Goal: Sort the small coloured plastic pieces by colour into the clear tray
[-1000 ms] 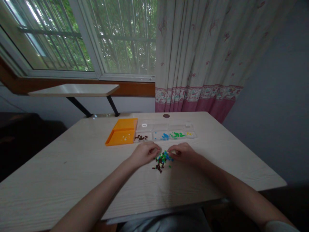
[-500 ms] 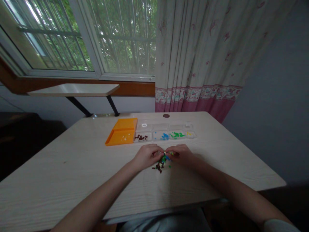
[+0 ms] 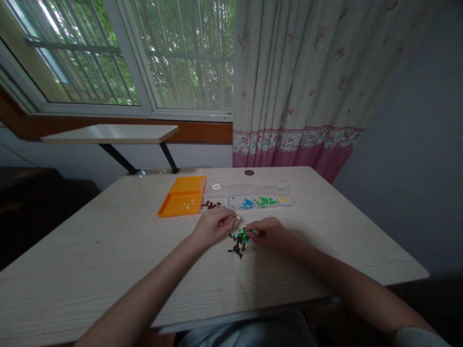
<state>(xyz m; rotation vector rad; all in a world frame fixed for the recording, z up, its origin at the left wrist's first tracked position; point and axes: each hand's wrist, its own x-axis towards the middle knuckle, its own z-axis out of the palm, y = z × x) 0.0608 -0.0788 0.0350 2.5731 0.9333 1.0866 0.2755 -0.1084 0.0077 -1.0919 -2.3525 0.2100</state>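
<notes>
A heap of tiny mixed pieces (image 3: 238, 246), brown, green, blue and pale, lies on the table in front of me. My left hand (image 3: 210, 226) is just up and left of it, thumb and fingers pinched on a small white piece (image 3: 238, 219). At the heap's right edge, my right hand (image 3: 270, 232) has its fingers curled together, the tips touching the pieces. Whatever those fingers hold, if anything, is too small to make out.
Beyond the hands, an open orange box (image 3: 177, 206) has white pieces in it. Beside it lies a clear compartment case (image 3: 292, 204) with brown, blue, green and yellow pieces sorted apart. A raised shelf (image 3: 119, 134) stands at the back left of the table (image 3: 90, 274).
My left hand has moved away from my right, up and left, with the white piece. My right hand has stayed nearly in place, and more of the heap shows between them.
</notes>
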